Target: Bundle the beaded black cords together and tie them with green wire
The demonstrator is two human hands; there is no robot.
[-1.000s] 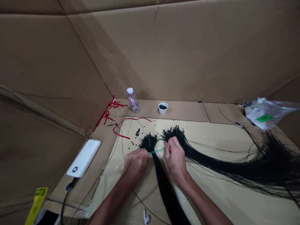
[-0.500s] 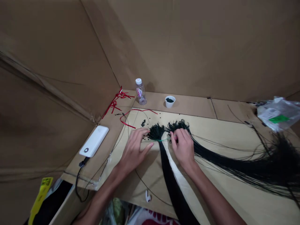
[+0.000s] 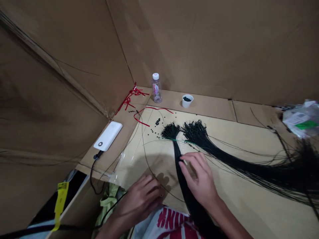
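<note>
At the table's front edge, my left hand point(image 3: 147, 194) is closed with its fingers curled down; what they hold, if anything, is hidden. My right hand point(image 3: 200, 176), its thumb and fingers apart, is over the narrow bundle of black strands point(image 3: 178, 162), with its fingertips at the bundle's edge. That bundle runs from a beaded, knotted end point(image 3: 170, 131) down past the table's front edge. A thin green thread point(image 3: 161, 139) lies across it. To the right is a second, thicker black bundle point(image 3: 231, 161) with a similar beaded head.
Loose black beads point(image 3: 158, 121) and a red ribbon point(image 3: 142, 122) lie behind the bundles. A white cup of beads point(image 3: 187, 101) and a bottle point(image 3: 157, 89) stand at the back. A white power bank point(image 3: 108, 136) with a cable is left; a plastic bag point(image 3: 301, 119) is far right.
Both hands have left the beaded ends and come back toward me, the left to the table's front edge. The white earbud lying there is now out of sight. The view has shifted slightly.
</note>
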